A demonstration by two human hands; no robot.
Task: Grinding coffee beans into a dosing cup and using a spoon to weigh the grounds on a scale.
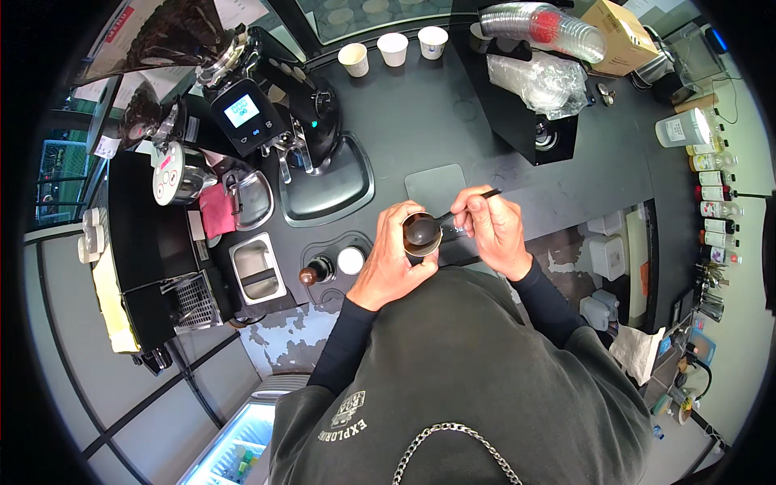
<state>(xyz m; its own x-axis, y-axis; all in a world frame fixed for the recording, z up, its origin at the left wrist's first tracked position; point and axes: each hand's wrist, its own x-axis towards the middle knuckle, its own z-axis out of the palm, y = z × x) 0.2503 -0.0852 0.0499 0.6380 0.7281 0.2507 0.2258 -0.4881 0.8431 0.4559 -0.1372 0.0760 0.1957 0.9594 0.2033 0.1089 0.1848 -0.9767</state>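
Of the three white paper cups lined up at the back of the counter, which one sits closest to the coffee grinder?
The leftmost paper cup. It stands nearest the black coffee grinder, while the middle cup and the right cup stand farther along the row, toward the stack of clear lids.

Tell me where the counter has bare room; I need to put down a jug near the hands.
Free: the dark counter between the three paper cups, the grinder's tray and the black box. Crowded: left of the left hand, with knock box, tamper and machine.
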